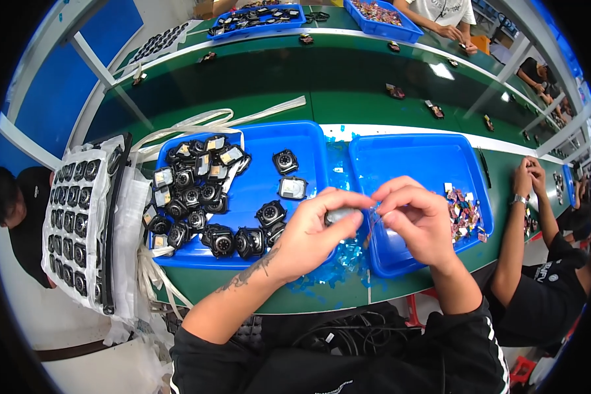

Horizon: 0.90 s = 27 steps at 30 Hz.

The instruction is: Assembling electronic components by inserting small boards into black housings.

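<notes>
My left hand (308, 230) is closed around a small grey smartwatch case (340, 215), partly covered by the fingers and thumb. Close against it, my right hand (417, 226) has thumb and fingertips pinched together at the case's edge; something thin and clear seems to be between them, too small to name. Both hands are above the gap between two blue trays. The left tray (259, 190) holds many black smartwatch cases (192, 197), some with pale square faces up. In the right tray (400, 157) lies a heap of small colourful parts (463, 213) at its right side.
Blue film scraps (348, 262) litter the green bench between the trays. Left stands a stack of white moulded trays (72, 223) with watch cases; white strips (210, 125) trail nearby. Beyond runs a green conveyor (243, 82) with scattered pieces. A co-worker's forearms (515, 230) are at right.
</notes>
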Each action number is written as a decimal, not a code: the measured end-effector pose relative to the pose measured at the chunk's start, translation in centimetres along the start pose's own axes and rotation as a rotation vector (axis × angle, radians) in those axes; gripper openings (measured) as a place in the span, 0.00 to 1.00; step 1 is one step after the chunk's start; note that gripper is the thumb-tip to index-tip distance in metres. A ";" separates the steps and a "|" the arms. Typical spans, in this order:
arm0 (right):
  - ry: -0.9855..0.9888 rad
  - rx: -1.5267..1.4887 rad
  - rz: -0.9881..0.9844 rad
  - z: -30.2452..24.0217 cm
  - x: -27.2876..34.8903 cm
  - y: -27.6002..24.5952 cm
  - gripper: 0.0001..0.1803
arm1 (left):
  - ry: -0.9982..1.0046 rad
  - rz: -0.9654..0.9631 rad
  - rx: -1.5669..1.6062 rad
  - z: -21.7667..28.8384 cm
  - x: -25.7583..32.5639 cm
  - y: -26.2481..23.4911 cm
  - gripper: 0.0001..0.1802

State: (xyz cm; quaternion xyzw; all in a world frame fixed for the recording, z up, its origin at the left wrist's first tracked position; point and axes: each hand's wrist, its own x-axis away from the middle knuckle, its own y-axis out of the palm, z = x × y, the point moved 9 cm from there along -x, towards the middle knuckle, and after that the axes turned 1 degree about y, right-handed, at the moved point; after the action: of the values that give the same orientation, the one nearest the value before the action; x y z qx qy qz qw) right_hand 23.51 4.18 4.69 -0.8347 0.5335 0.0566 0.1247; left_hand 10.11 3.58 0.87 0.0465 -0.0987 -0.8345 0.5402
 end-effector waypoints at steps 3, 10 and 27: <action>0.034 0.156 0.222 0.1 0.7 -2.2 0.09 | 0.124 0.181 0.091 -0.2 -0.2 -1.3 0.21; 0.011 0.348 0.024 -1.3 0.6 0.7 0.14 | 0.215 0.389 0.197 -0.9 0.2 -2.9 0.13; -0.105 0.555 0.225 -3.7 -0.5 0.8 0.07 | 0.194 0.009 0.096 -0.2 0.4 1.4 0.24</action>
State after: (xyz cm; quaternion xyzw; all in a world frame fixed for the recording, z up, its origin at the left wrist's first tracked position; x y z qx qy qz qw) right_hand 22.42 3.28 8.25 -0.7004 0.6104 -0.0348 0.3682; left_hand 11.23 2.68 0.96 0.1525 -0.0861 -0.8179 0.5480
